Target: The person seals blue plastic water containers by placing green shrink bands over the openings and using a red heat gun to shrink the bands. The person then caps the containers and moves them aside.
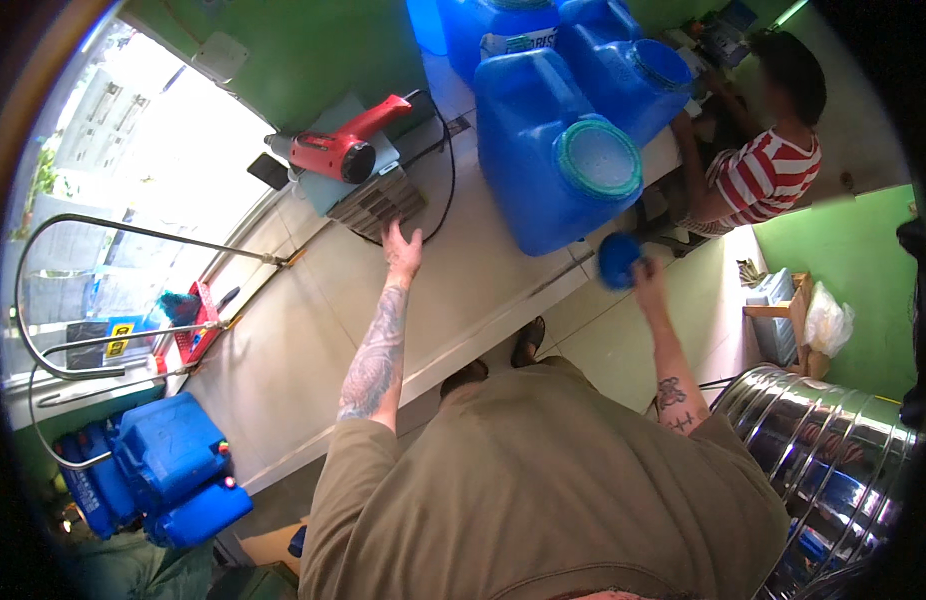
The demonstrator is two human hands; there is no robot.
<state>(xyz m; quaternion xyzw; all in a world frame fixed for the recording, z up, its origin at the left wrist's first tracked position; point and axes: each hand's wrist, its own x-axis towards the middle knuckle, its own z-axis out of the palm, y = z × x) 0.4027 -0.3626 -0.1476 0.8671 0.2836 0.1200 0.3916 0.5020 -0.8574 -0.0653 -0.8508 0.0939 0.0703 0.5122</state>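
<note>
My right hand [648, 283] grips a round blue cap [617, 262] by its edge, off the counter's front edge. Near the cap stands a large blue water jug [528, 165], its wide round mouth ringed in green. My left hand [403, 250] reaches over the counter with thumb and fingers apart. Its fingertips are at the near side of a box-like stack [380, 203] with a ridged side; whether they touch it I cannot tell. A red heat gun [333, 155] lies on top of that stack, its black cord [453, 165] looping down beside it.
More blue jugs [623, 85] stand behind the near one. A person in a striped shirt [768, 175] sits at the right. Curved metal pipes [133, 235] rise at the left, above blue containers [173, 450]. A shiny ribbed steel tank [823, 460] stands at my right.
</note>
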